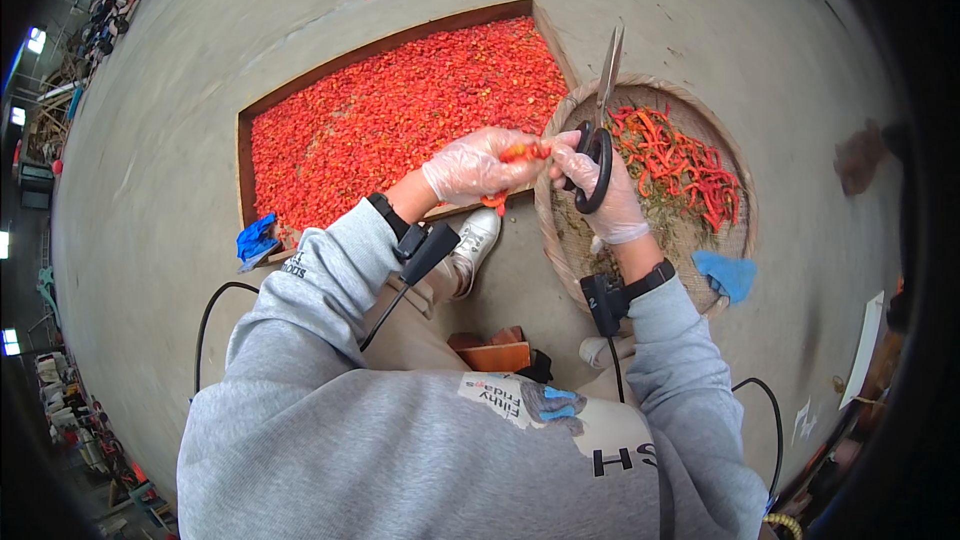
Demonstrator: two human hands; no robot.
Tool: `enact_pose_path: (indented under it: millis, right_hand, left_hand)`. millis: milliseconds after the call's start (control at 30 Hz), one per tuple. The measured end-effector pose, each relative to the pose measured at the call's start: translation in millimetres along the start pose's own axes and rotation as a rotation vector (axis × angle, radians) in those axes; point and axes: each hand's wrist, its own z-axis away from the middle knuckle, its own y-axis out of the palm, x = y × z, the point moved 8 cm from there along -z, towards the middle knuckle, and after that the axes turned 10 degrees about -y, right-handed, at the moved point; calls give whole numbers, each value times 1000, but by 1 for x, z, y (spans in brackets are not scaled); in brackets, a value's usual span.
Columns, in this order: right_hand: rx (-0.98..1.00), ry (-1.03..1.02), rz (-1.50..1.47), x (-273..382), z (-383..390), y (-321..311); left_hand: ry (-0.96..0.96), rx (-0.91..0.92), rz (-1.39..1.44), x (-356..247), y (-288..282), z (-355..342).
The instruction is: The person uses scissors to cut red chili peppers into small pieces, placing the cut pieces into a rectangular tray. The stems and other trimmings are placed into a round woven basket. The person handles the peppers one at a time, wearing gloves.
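Observation:
My left hand (470, 168), in a clear plastic glove, is closed around a few red chili peppers (526, 152). Their ends stick out toward the other hand, and one hangs below the palm. My right hand (618, 202), gloved the same way, carries scissors (600, 155) with black handles, the blades pointing away from me. Its thumb and fingertips meet close to the pepper ends; whether they pinch a stem is too small to tell. Whole red chilies (680, 165) lie in a round woven basket (548, 225) beneath and beyond my right hand, among greenish stem bits.
A shallow wooden tray (246, 155) full of cut red chili pieces (400, 90) lies ahead to the left. A blue crumpled bundle (257, 238) is at its near corner. A blue cloth (726, 275) hangs on the basket's near rim. A reddish-brown object (495, 355) sits between my feet.

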Motion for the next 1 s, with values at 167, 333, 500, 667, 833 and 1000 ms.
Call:
enact_pose_path:
  millis: [167,333,500,667,833,1000]
  right_hand:
    - [-122,-171,119,4,-2,-15]
    - [-199,-365,289,16,-4,-27]
    - [-221,-375,449,12,-2,-20]
    - [-65,-239,182,-3,-5,-20]
    - [59,152,-112,-47,4,-17]
    - [264,241,-30,-59,22,2]
  left_hand:
    - [-196,-33,28,15,2,-5]
    - [-168,-68,496,8,0,-5]
    - [-97,-186,261,-2,1,-3]
    - [-62,-423,340,2,-30,-2]
    - [155,-676,332,-5,-70,14]
    - [215,-816,1,-12,-73,20]
